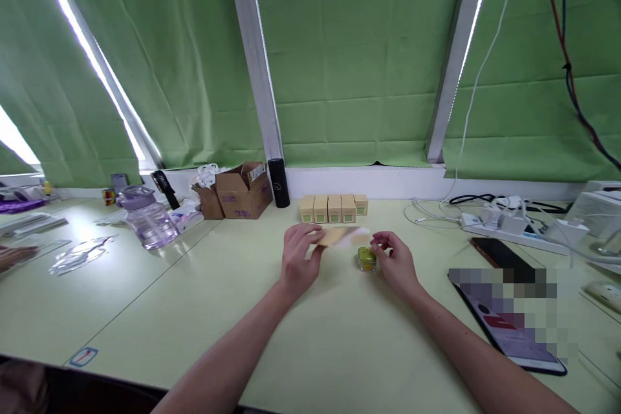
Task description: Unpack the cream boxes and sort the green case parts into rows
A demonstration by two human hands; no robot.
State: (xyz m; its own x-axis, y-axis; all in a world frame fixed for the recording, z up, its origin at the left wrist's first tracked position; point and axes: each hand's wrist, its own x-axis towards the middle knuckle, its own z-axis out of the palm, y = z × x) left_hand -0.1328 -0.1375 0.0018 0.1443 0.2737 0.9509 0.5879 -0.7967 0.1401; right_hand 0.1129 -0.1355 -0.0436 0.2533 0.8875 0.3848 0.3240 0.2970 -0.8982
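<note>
Hands meet at the middle of the pale green surface [339, 336], just in front of a row of small tan boxes [334, 207] that stand side by side near the window wall. My left hand [298, 259] pinches the near edge of a flat tan carton blank [342, 236] between thumb and fingers, lifting it slightly off the surface; it looks blurred, so I cannot tell how far it is folded. My right hand [395, 262] curls its fingers around a small clear jar with a yellow-green inside [367, 259], which sits on the surface just in front of the blank's right end, close enough to go straight into it. Left of the row of boxes stand a black cylindrical flask [278, 182] and an open brown cardboard box [244, 189], kept within reach; farther left is a clear purple-lidded water jug [147, 215]. Right of the row, a white power strip with cables [504, 223] lies by the wall, and a tablet [514, 323] lies nearer me. Another person's hand [12, 257] shows far to the left.
</note>
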